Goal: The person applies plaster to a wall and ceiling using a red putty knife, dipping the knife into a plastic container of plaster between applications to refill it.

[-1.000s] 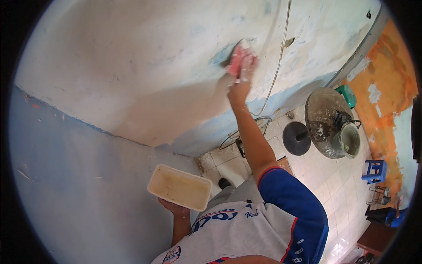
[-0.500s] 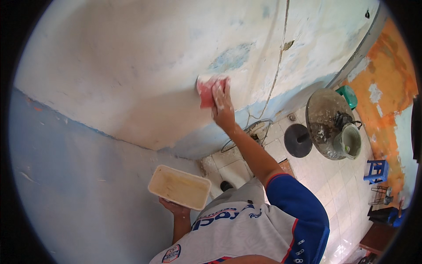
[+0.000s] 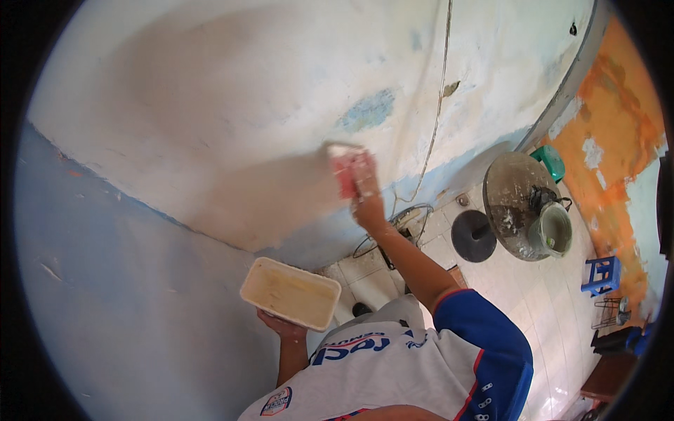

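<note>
Pressing a flat red rectangular trowel pad (image 3: 349, 170) against the patchy white-and-blue plastered wall (image 3: 232, 119), with the right hand (image 3: 368, 203) closed on it, fingers wrapped at its lower edge, just past centre toward 12 o'clock. Holding a shallow cream rectangular plastic tray (image 3: 291, 292) from beneath with the left hand (image 3: 281, 326), fingers curled under the tray's near rim, toward 7 o'clock. Standing at 3 o'clock: a splattered round metal table (image 3: 509, 203) bearing a grey bucket (image 3: 552, 231), near a blue plastic stool (image 3: 602, 274).
</note>
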`<state>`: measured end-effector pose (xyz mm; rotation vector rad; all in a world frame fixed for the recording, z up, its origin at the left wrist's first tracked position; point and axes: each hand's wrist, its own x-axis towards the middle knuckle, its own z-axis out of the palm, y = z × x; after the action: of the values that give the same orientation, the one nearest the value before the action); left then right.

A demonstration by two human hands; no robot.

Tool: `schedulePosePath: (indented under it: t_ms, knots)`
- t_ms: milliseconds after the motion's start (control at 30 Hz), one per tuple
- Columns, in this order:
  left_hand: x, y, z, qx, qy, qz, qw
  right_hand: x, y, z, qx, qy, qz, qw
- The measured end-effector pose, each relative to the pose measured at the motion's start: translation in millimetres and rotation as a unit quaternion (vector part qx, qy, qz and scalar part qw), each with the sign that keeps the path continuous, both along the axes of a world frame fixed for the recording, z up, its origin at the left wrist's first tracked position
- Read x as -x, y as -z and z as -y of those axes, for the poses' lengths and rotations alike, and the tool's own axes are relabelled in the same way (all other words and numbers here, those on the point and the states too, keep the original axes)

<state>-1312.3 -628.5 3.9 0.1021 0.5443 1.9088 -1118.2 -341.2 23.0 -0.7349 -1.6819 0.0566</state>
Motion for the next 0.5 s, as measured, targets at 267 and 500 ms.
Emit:
schedulePosePath:
  t_ms: [267,500]
  knots:
    - [7,17,-23,0.006,0.029,0.029,0.999,-15,-17,-51,0.067,0.093,-0.019,0.993]
    - [4,24,-56,-0.017,0.058,0.025,0.998,-52,-49,71,0.357,-0.2,-0.348,0.844]
